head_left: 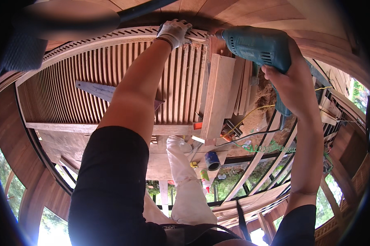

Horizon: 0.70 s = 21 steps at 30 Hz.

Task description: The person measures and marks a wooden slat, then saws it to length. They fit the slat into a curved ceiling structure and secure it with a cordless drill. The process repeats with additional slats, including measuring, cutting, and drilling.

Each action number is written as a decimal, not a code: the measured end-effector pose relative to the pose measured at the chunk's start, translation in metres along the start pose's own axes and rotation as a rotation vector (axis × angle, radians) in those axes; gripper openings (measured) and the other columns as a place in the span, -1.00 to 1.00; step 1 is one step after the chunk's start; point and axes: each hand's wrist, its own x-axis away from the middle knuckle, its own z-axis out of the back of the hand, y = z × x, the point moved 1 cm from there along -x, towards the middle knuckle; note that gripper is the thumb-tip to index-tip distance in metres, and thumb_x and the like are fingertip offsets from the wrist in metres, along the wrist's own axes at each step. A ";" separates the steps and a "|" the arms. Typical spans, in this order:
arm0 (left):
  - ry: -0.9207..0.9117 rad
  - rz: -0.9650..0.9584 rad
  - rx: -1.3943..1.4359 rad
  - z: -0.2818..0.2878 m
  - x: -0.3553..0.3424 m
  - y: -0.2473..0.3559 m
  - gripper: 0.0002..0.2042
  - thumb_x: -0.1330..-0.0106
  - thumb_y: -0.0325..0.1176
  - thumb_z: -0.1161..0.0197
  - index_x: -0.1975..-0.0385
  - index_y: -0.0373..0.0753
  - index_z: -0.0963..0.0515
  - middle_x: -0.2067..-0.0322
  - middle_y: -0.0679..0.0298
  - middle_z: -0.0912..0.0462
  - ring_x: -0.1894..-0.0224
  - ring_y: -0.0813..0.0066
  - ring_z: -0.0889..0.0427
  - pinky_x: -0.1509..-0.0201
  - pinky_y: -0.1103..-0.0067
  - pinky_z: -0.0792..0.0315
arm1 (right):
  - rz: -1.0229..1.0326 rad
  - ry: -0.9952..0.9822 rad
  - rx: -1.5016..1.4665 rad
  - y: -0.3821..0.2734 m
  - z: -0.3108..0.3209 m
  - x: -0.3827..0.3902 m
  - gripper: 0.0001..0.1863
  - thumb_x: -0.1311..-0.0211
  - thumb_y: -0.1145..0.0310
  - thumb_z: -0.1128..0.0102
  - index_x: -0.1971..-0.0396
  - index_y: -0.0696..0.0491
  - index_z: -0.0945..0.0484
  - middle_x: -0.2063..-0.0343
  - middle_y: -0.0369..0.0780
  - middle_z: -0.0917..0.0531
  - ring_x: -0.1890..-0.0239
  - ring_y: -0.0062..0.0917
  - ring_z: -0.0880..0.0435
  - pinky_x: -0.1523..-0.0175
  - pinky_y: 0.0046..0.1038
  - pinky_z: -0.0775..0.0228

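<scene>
A teal power drill (256,45) is in my bare right hand (293,80), fingers wrapped round its handle. Its front end points left, close to the right end of a slotted wooden rail (127,33); the exact tip contact is too small to tell. My left hand (174,33), in a light work glove, is closed over that rail near the same end. The rail forms the far edge of a slatted wooden panel (185,82) lying before me. Across the slats lies a handsaw (95,90), partly hidden behind my left forearm.
Wooden boards (218,94) stand stacked right of the panel. A dark blue can (212,160) and a red-tipped bottle (205,180) sit near my leg. Drill cord (250,135) and green coiled hose (271,147) cross the right side, where open gaps show between beams.
</scene>
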 end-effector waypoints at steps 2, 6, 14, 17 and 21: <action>-0.032 -0.004 0.012 0.005 -0.002 0.004 -0.33 -0.25 0.14 -0.39 -0.33 0.02 -0.45 -0.25 0.33 -0.55 -0.31 0.23 -0.51 -0.36 0.30 -0.44 | 0.001 0.001 0.046 -0.005 0.000 -0.007 -0.38 -0.13 0.47 -0.32 -0.25 0.08 -0.40 0.13 0.02 -0.70 0.07 -0.07 -0.72 -0.05 -0.26 -0.51; -0.068 -0.008 0.025 0.008 -0.002 0.005 -0.35 -0.30 0.12 -0.37 -0.35 0.05 -0.43 -0.29 0.33 -0.51 -0.33 0.24 -0.49 -0.37 0.28 -0.42 | 0.007 -0.011 0.074 -0.010 -0.003 -0.015 -0.38 -0.15 0.46 -0.31 -0.26 0.07 -0.40 0.14 0.02 -0.71 0.07 -0.07 -0.73 -0.03 -0.22 -0.51; -0.013 -0.006 0.030 -0.001 -0.003 0.002 -0.36 -0.26 0.13 -0.38 -0.31 0.01 -0.47 -0.24 0.35 -0.56 -0.32 0.25 -0.50 -0.37 0.30 -0.42 | 0.002 -0.091 0.125 -0.020 0.001 -0.025 -0.38 -0.16 0.46 -0.31 -0.26 0.07 -0.38 0.20 0.03 -0.72 0.20 -0.13 -0.77 0.06 -0.23 -0.55; 0.017 -0.009 0.020 -0.007 -0.003 0.000 -0.35 -0.26 0.13 -0.38 -0.31 0.01 -0.48 -0.25 0.34 -0.55 -0.33 0.24 -0.49 -0.36 0.29 -0.43 | -0.009 -0.081 0.130 -0.023 -0.002 -0.025 -0.39 -0.16 0.47 -0.30 -0.25 0.08 -0.38 0.23 0.03 -0.72 0.25 -0.17 -0.79 0.10 -0.24 -0.56; -0.005 -0.016 0.046 -0.008 -0.005 0.000 -0.34 -0.25 0.14 -0.38 -0.32 0.00 -0.47 -0.26 0.34 -0.55 -0.33 0.23 -0.49 -0.36 0.29 -0.43 | -0.041 -0.099 0.125 -0.027 -0.001 -0.025 -0.40 -0.16 0.47 -0.30 -0.24 0.09 -0.38 0.25 0.03 -0.72 0.27 -0.18 -0.79 0.13 -0.23 -0.56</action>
